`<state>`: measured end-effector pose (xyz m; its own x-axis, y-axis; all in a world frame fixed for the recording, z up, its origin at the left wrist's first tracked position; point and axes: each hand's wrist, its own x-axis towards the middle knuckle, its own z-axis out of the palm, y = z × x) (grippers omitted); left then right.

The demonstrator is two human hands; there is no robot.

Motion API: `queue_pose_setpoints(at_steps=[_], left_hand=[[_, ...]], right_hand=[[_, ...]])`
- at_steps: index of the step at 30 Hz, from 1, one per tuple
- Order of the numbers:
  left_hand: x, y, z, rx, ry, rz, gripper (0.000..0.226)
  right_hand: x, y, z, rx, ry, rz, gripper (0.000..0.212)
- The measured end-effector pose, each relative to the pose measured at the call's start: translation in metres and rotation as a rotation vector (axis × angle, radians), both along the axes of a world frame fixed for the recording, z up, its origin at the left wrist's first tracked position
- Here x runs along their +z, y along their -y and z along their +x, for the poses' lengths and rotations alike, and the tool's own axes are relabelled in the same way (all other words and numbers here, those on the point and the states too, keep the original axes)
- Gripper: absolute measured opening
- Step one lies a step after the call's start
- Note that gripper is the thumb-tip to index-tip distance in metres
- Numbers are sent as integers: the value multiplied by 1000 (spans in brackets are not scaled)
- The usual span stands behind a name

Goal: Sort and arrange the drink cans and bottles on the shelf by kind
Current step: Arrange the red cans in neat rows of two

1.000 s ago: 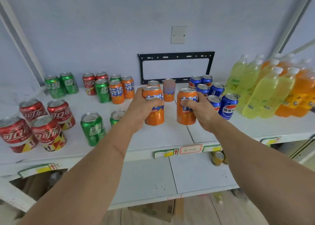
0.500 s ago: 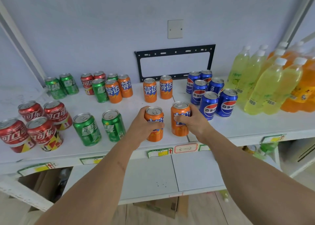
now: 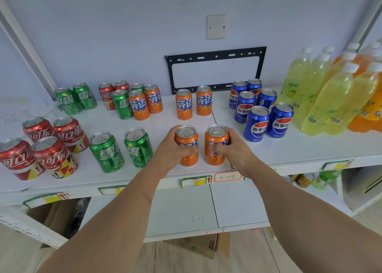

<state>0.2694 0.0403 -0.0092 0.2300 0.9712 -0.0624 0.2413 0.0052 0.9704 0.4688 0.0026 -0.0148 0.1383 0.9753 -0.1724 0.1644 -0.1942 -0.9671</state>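
Fingers of the left hand (image 3: 171, 148) wrap one orange Fanta can (image 3: 187, 145); the right hand (image 3: 233, 148) wraps another (image 3: 216, 144), both near the shelf (image 3: 299, 148) front. Green Sprite cans (image 3: 122, 148) at nine o'clock could get bumped over.

Orange bottles (image 3: 372, 111) cut off, right edge

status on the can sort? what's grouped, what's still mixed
Done: six blue cola cans clustered together, yellow-green plastic bottles beside them at right, four red cola cans at front left.
In hand: left hand and right hand each grip an orange soda can, and, standing in front of two more orange cans.
Left: the back-left cluster mixes red, green and orange cans; green cans sit in separate spots.
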Motion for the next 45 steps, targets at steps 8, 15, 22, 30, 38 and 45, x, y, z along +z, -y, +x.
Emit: queue_pose_setpoints(at_steps=[8, 15, 22, 30, 38, 45], left_hand=[[7, -1, -5, -32, -121, -30, 83], [41, -6, -17, -92, -288, 62, 88], [88, -36, -7, -74, -773, 541, 40], [88, -100, 17, -67, -1099, 724, 38], [69, -178, 26, -101, -1056, 420, 72], [54, -218, 34, -74, -614, 18, 101]], right_hand=[[4, 1, 0, 16, 15, -38, 80], [45, -2, 2, 10, 185, 41, 77], [97, -28, -14, 92, 1014, 108, 39], [107, -101, -3, 152, 1199, 62, 38], [83, -195, 14, 130, 1042, 24, 81], [61, -234, 13, 137, 857, -56, 95]])
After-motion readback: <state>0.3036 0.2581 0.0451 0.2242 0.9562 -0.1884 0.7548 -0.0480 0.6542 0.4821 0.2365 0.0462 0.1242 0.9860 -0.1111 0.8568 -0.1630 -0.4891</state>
